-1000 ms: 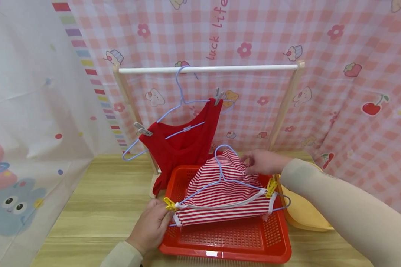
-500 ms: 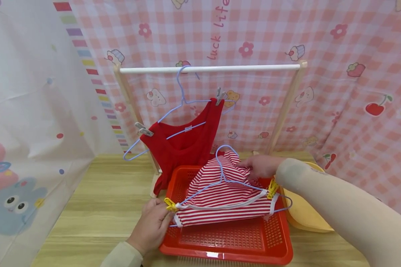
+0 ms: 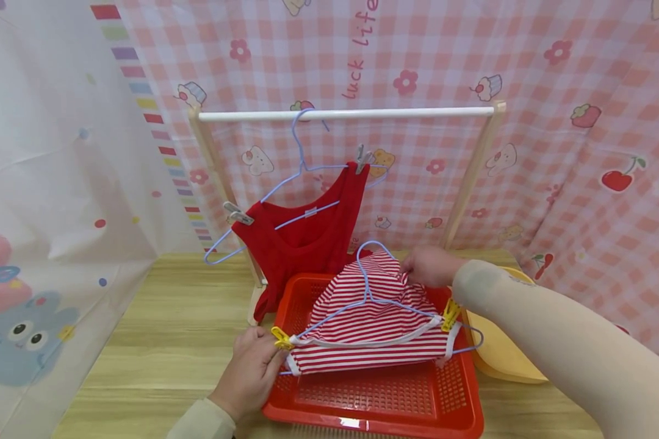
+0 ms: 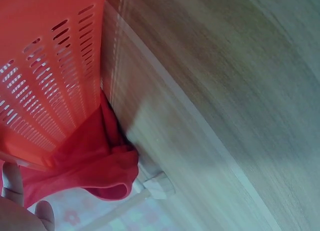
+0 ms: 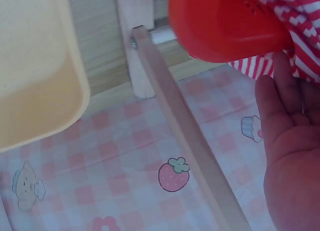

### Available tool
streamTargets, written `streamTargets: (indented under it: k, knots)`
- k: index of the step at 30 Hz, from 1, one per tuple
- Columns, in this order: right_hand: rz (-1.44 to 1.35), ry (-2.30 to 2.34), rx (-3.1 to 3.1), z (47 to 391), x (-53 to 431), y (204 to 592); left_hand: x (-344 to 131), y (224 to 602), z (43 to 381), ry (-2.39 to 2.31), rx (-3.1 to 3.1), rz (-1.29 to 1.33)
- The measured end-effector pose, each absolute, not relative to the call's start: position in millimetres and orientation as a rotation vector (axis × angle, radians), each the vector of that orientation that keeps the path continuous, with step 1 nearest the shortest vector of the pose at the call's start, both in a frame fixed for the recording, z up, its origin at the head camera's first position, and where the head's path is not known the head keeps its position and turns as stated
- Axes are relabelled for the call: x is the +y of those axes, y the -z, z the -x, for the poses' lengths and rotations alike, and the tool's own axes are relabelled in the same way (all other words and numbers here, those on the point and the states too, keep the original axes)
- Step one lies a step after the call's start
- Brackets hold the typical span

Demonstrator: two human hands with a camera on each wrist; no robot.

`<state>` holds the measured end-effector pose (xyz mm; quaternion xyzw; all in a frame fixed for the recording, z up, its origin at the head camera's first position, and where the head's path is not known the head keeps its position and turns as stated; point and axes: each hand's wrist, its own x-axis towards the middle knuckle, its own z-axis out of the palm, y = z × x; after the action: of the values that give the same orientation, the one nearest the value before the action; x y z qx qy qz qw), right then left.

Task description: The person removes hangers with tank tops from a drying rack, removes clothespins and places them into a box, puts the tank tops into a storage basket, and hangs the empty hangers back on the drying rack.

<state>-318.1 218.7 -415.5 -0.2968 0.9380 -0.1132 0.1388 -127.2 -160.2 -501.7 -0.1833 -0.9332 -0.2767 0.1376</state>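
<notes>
A red-and-white striped top (image 3: 351, 317) with white trim lies on a light blue hanger (image 3: 366, 296) over a red basket (image 3: 372, 421). Yellow clothespins (image 3: 282, 337) fasten its two upper corners to the hanger. My left hand (image 3: 252, 369) grips the hanger's left end beside one clothespin; this grip is mostly outside the left wrist view. At the basket's back right, my right hand (image 3: 432, 266) pinches a fold of the striped fabric. In the right wrist view the fingers (image 5: 282, 83) reach into the cloth by the basket's corner, their tips partly hidden.
A rack with a white rail (image 3: 346, 114) and wooden posts stands behind the basket. From it hangs a red sleeveless top (image 3: 302, 244) on another blue hanger with grey clothespins (image 3: 238, 213). A yellow tub (image 3: 505, 347) sits right of the basket, partly behind my right forearm.
My right hand reached left over the striped fabric, then drew back slightly right with a fold between its fingers. My left hand has kept its grip on the hanger.
</notes>
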Motion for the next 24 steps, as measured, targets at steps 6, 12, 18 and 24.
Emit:
streamTargets:
  k: [6, 12, 18, 24]
  knots:
    - [0.820, 0.454, 2.725, 313, 219, 405, -160, 501, 127, 0.858, -2.762, 0.471]
    - [0.831, 0.532, 2.689, 303, 218, 392, -160, 501, 126, 0.840, -2.721, 0.487]
    - [0.783, 0.624, 2.585, 295, 218, 383, -159, 500, 125, 0.836, -2.750, 0.461]
    - [0.714, 0.658, 2.422, 289, 220, 377, -159, 501, 127, 0.841, -2.786, 0.454]
